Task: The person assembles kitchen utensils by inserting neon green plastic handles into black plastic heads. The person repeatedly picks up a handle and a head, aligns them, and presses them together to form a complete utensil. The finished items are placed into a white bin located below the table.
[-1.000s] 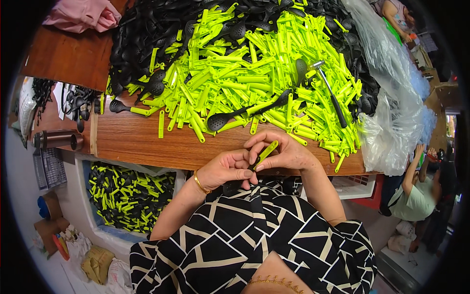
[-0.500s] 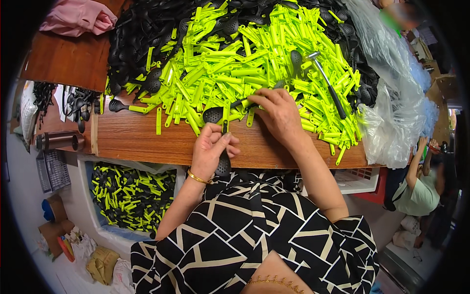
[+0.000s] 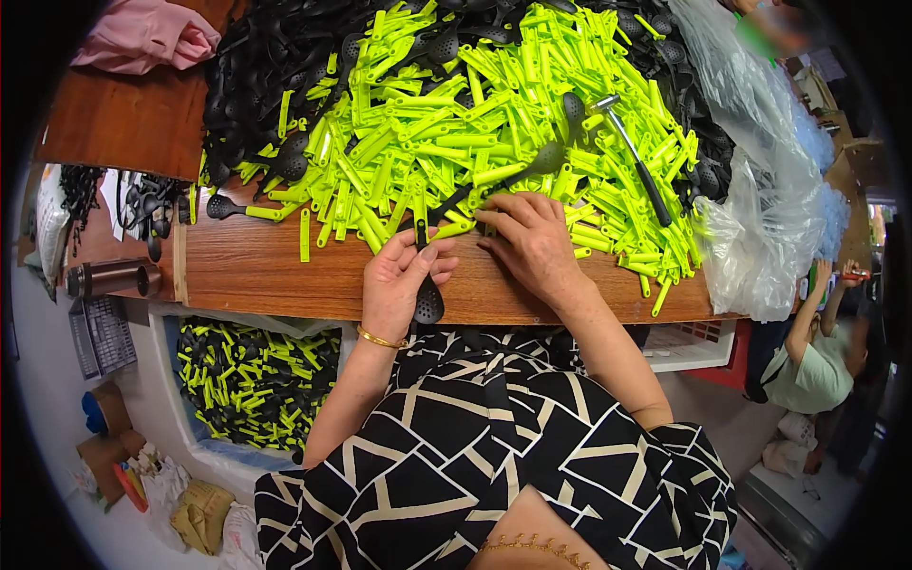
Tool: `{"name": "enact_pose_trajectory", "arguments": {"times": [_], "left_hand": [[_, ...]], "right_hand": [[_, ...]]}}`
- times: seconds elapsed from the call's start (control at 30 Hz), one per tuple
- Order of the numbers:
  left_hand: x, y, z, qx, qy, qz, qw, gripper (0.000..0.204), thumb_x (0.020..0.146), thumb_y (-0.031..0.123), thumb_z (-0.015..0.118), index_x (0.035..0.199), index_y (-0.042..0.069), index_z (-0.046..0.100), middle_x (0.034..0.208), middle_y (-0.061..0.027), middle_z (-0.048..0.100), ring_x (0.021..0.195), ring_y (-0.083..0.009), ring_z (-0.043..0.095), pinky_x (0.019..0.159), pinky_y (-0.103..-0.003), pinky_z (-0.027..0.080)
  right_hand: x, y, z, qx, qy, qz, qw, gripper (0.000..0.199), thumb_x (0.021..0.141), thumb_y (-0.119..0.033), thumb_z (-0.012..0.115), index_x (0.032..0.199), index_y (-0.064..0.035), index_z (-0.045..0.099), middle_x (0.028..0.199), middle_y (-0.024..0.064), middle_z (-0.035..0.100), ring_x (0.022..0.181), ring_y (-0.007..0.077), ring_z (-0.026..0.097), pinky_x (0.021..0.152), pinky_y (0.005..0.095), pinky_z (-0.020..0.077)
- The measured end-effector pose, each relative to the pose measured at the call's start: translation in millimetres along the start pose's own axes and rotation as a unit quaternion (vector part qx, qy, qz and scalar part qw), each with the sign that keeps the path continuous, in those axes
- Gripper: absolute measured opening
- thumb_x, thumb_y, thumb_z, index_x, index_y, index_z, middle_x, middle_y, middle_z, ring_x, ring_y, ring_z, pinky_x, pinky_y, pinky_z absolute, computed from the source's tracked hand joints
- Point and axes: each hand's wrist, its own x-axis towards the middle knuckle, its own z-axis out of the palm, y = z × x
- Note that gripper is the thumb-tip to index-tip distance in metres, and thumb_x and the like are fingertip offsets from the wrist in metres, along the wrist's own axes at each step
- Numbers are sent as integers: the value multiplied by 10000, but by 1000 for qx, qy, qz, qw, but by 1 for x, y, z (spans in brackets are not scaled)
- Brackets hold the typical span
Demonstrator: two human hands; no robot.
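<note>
My left hand (image 3: 407,278) is closed around the black stem of a perforated spoon (image 3: 429,304). Its holed bowl points down toward me at the table's edge, and a lime-green handle piece (image 3: 420,204) stands at its upper end. My right hand (image 3: 534,239) rests at the near edge of the pile, its fingers loosely bent and apart, with nothing visible in them; some fingertips are hidden. Just beyond it lies another black spoon (image 3: 545,158), its stem slanting down to the left across the green handles (image 3: 465,142).
Black spoons (image 3: 256,76) are heaped behind the green pile. A hammer (image 3: 635,157) lies on its right side, beside clear plastic sheeting (image 3: 746,228). Below left stands a bin (image 3: 190,418) of green-and-black pieces. A metal flask (image 3: 112,277), pink cloth (image 3: 147,36) and another person (image 3: 815,366) are at the sides.
My right hand has come back toward me and loosened from the black stem. The black spoon beyond it now shows. My left hand has shifted slightly left and down with its spoon.
</note>
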Motion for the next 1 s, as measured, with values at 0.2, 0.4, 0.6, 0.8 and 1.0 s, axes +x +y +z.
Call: {"name": "enact_pose_trajectory", "arguments": {"times": [0.2, 0.4, 0.6, 0.8, 1.0], "left_hand": [[-1, -7, 6, 11, -58, -41, 997, 320, 1031, 146, 598, 1323, 17, 574, 1218, -143, 698, 1059, -197, 704, 888, -297, 568], [3, -11, 17, 55, -60, -25, 996, 311, 1043, 151, 577, 1323, 18, 566, 1220, -141, 696, 1054, -190, 700, 894, -296, 558], [13, -11, 24, 47, -84, -26, 995, 303, 1050, 136, 559, 1329, 17, 559, 1210, -149, 697, 1066, -200, 699, 898, -294, 556], [13, -10, 35, 65, -92, -45, 993, 292, 1052, 130, 553, 1319, 13, 556, 1212, -146, 695, 1058, -199, 702, 886, -290, 559], [17, -4, 25, 44, -69, -24, 996, 260, 1048, 78, 533, 1299, 11, 555, 1213, -159, 694, 1056, -212, 703, 870, -296, 567]], "right_hand": [[-16, 26, -2, 30, 44, -19, 998, 298, 796, -54, 754, 1085, -117, 716, 1066, 33, 700, 993, 240, 654, 938, 405, 495], [-24, 35, -13, 165, 146, 136, 966, 231, 914, 5, 673, 1133, -61, 713, 1011, 99, 726, 914, 258, 706, 905, 356, 542], [-17, 16, -27, 319, 129, 310, 886, 206, 978, -57, 647, 1175, -38, 704, 1025, 88, 737, 909, 158, 702, 799, 280, 535], [-13, 17, -23, 268, 115, 250, 923, 218, 946, -57, 680, 1162, -43, 706, 1017, 102, 733, 905, 199, 705, 805, 300, 542], [-19, 31, -45, 128, 138, 179, 966, 231, 885, -31, 719, 1115, -54, 717, 1052, 124, 719, 919, 266, 702, 824, 353, 550]]}}
